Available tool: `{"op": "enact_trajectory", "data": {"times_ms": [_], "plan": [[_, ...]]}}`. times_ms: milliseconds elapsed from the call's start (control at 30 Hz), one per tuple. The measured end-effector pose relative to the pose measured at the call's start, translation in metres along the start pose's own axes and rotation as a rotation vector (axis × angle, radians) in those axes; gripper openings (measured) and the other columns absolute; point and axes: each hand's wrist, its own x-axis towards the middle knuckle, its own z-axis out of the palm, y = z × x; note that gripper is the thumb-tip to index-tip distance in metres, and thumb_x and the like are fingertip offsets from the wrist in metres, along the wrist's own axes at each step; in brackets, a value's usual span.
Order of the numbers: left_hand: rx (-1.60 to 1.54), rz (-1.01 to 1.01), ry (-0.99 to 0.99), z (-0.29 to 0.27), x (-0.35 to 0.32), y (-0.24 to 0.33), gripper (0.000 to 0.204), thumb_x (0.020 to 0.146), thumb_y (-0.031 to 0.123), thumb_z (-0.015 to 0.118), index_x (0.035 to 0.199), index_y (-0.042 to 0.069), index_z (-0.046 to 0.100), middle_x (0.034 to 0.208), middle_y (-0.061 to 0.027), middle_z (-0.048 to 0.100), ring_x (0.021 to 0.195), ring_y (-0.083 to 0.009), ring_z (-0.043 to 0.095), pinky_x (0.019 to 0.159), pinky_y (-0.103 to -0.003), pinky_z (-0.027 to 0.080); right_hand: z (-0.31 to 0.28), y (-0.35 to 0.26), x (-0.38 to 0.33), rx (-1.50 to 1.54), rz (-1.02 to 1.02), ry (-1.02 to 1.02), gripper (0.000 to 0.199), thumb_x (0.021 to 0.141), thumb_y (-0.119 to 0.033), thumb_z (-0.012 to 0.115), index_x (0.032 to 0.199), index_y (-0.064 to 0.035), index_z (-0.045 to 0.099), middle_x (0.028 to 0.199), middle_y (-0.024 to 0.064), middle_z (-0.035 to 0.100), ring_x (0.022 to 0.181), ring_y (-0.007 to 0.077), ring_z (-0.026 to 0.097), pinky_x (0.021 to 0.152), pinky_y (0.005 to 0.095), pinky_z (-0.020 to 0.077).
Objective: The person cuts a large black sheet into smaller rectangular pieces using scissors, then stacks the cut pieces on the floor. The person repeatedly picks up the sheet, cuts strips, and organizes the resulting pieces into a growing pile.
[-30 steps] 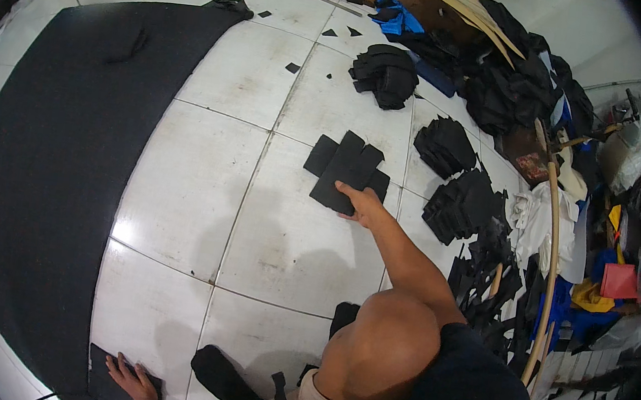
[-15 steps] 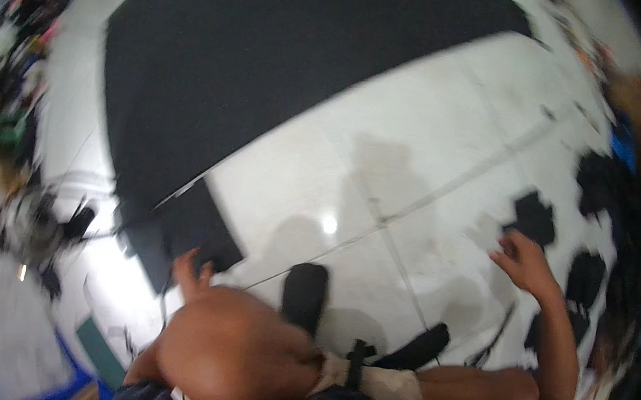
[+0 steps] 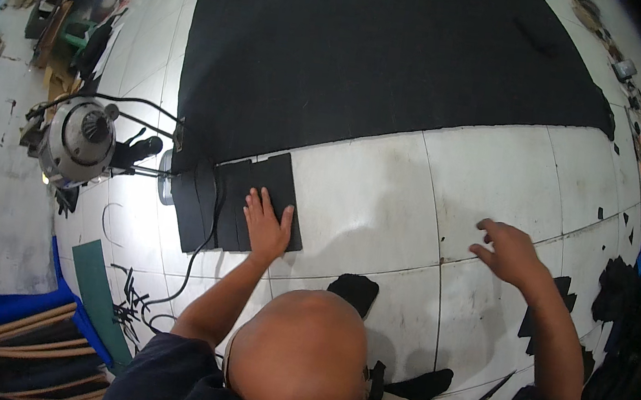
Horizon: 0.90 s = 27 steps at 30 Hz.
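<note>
My left hand (image 3: 266, 229) lies flat, fingers spread, on black cut fabric pieces (image 3: 197, 206) side by side on the tiled floor. They sit along the near left edge of a large black fabric sheet (image 3: 384, 57). Left of them stands an upright cloth cutting machine (image 3: 82, 143) with a round grey motor; its base plate (image 3: 168, 176) reaches the fabric's left edge. Over the pieces runs a black power cord (image 3: 216, 204). My right hand (image 3: 508, 253) hovers above bare tiles at the right, fingers loosely bent and apart, holding nothing.
Black fabric scraps (image 3: 617, 291) lie in heaps at the right. At the lower left are a green board (image 3: 100, 293), black offcut strips (image 3: 134, 297) and a blue-edged rack (image 3: 16, 307) with wooden slats. My bent knee (image 3: 299, 355) fills the lower middle.
My view has shifted, and the cutting machine shows more fully. My left hand has gone from the pieces' near edge to lying flat on them. My right hand is farther from the dark scraps.
</note>
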Motion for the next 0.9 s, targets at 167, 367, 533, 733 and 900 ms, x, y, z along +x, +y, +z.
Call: {"op": "enact_trajectory", "data": {"times_ms": [167,367,533,733,900], "plan": [[0.019,0.045,0.037,0.010,-0.006,-0.003,0.072,0.099,0.041,0.042,0.148,-0.007,0.020,0.154,-0.0309,0.014,0.145,-0.0454,0.010,0.117,-0.054,0.004,0.029,-0.048,0.037,-0.017,0.016,-0.265,0.044,0.089,-0.035,0.065,0.122,-0.0066,0.056,0.106,0.0146,0.067,0.102,0.0313,0.063,0.086,0.0427,0.0499],[0.035,0.084,-0.003,0.008,-0.002,0.000,0.072,0.098,0.038,0.044,0.148,-0.007,0.019,0.155,-0.0307,0.014,0.145,-0.0446,0.011,0.117,-0.054,0.005,0.067,-0.104,0.115,0.161,-0.123,-0.209,0.042,0.089,-0.035,0.065,0.118,-0.0044,0.060,0.100,0.0149,0.070,0.097,0.0317,0.065,0.086,0.0402,0.0500],[-0.004,0.091,-0.017,0.002,0.001,-0.003,0.071,0.097,0.036,0.045,0.147,-0.008,0.020,0.154,-0.0314,0.014,0.144,-0.0459,0.013,0.117,-0.055,0.006,0.110,-0.181,0.193,0.327,-0.278,0.045,0.041,0.087,-0.030,0.067,0.117,-0.0027,0.060,0.109,0.0168,0.064,0.103,0.0331,0.061,0.088,0.0424,0.0489],[-0.111,0.063,0.036,0.005,0.001,-0.004,0.065,0.097,0.027,0.047,0.146,-0.008,0.024,0.154,-0.0311,0.014,0.143,-0.0490,0.014,0.116,-0.057,0.009,0.126,-0.262,0.254,0.439,-0.353,0.276,0.045,0.083,-0.020,0.071,0.119,0.0031,0.056,0.119,0.0205,0.054,0.114,0.0356,0.053,0.096,0.0423,0.0473],[-0.194,0.017,0.053,0.004,0.000,-0.010,0.067,0.096,0.029,0.050,0.147,-0.007,0.025,0.155,-0.0307,0.013,0.143,-0.0495,0.012,0.115,-0.058,0.008,0.127,-0.289,0.267,0.299,-0.350,0.249,0.043,0.082,-0.019,0.073,0.116,0.0030,0.058,0.116,0.0174,0.053,0.112,0.0317,0.053,0.094,0.0385,0.0488]]}}
